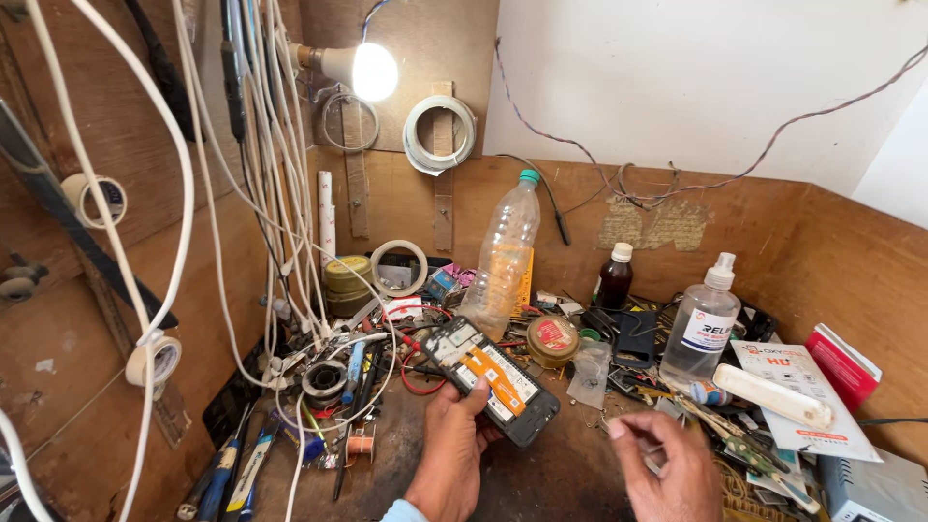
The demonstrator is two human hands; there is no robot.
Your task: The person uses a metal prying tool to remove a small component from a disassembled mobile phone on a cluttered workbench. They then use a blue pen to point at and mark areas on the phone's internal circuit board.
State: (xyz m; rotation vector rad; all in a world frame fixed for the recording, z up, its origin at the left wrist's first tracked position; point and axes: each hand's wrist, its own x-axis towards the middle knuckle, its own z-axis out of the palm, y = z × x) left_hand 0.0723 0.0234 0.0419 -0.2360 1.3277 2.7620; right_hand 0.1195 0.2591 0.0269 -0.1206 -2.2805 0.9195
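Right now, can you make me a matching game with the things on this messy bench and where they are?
Things:
1. opened phone with orange battery
2. lit light bulb
3. tall clear plastic bottle with green cap
4. small dark brown bottle with white cap

Places:
A. standing behind the phone
B. in the left hand
C. up on the wooden wall
D. standing right of the tall bottle

Pairs: 1-B, 2-C, 3-A, 4-D

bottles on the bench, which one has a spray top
The clear bottle with the white spray top, standing at the right. The tall clear bottle has a green screw cap, and the small dark brown bottle between them has a plain white cap.
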